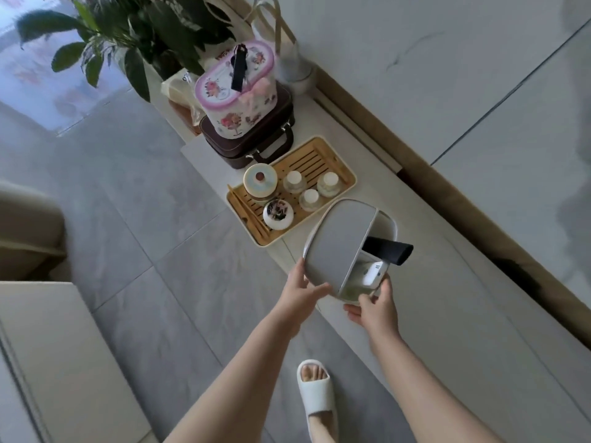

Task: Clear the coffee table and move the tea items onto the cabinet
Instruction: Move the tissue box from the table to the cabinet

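Grey lidded box (339, 247): keep both hands, left (302, 294) and right (375, 306), gripping its near rim; lower it level onto the worktop (431, 282) beyond your grip.

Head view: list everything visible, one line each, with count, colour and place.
Bamboo tea tray: one, tan, on the cabinet.
Small cups: three, pale, on the tray.
Lidded jar: one, cream, tray's left end.
Floral teapot: one, white with a dark pattern, tray's near corner.
Grey storage box: one, held over the cabinet edge, lid part open.
Floral tin: one, pink and white, atop a dark case.
Plant: one, green, far left.
Slipper: one, white, on the floor.
Left hand, right hand: each with a grip on the box's near rim.
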`<state>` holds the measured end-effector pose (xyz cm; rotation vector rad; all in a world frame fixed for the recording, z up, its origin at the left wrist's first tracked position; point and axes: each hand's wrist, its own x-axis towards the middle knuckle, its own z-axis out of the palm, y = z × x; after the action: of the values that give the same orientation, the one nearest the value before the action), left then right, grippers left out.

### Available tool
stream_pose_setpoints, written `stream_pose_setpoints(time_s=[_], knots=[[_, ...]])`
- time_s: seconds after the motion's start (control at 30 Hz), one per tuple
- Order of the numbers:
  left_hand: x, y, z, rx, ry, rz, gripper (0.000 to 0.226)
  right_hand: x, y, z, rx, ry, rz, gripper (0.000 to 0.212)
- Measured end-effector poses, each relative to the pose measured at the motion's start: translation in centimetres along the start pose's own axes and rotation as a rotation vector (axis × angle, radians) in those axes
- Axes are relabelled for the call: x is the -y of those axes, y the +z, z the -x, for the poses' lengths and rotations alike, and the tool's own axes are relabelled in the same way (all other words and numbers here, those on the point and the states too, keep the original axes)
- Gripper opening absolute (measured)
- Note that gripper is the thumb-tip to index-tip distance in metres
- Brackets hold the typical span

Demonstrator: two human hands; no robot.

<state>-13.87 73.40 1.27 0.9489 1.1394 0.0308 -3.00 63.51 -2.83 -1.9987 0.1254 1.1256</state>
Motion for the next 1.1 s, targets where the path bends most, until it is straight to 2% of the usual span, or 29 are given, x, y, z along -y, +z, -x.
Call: stream_pose_setpoints(time_s=[0.1, 0.27, 0.67, 0.83, 1.03, 1.1], knots=[[0.1, -0.3, -2.1, -0.004, -0.055, 0.046, 0.075, -0.2, 0.4, -1.4, -0.011, 0.008, -0.053, 0.066], [0.8, -0.2, -4.3, -0.009, -0.088, 0.064, 0.073, -0.9, 0.7, -3.1, -0.024, 0.037, -0.137, 0.067], [0.2, 0.1, -6.0, -0.014, -0.063, 0.078, 0.068, -0.7, 1.4, -3.5, -0.064, 0.012, -0.311, 0.066], [-1.2, -0.6, -7.1, -0.076, -0.057, 0.096, 0.069, 0.3, 3.6, -2.9, -0.103, -0.003, -0.334, 0.063], [-1.4, -1.6, -7.4, -0.105, -0.062, 0.125, 0.067, -0.3, 5.2, -1.8, 0.01, 0.001, -0.355, 0.059], [-1.2, -1.9, -6.7, -0.115, -0.079, 0.142, 0.065, -0.6, 4.6, -1.7, 0.02, 0.018, -0.27, 0.062]])
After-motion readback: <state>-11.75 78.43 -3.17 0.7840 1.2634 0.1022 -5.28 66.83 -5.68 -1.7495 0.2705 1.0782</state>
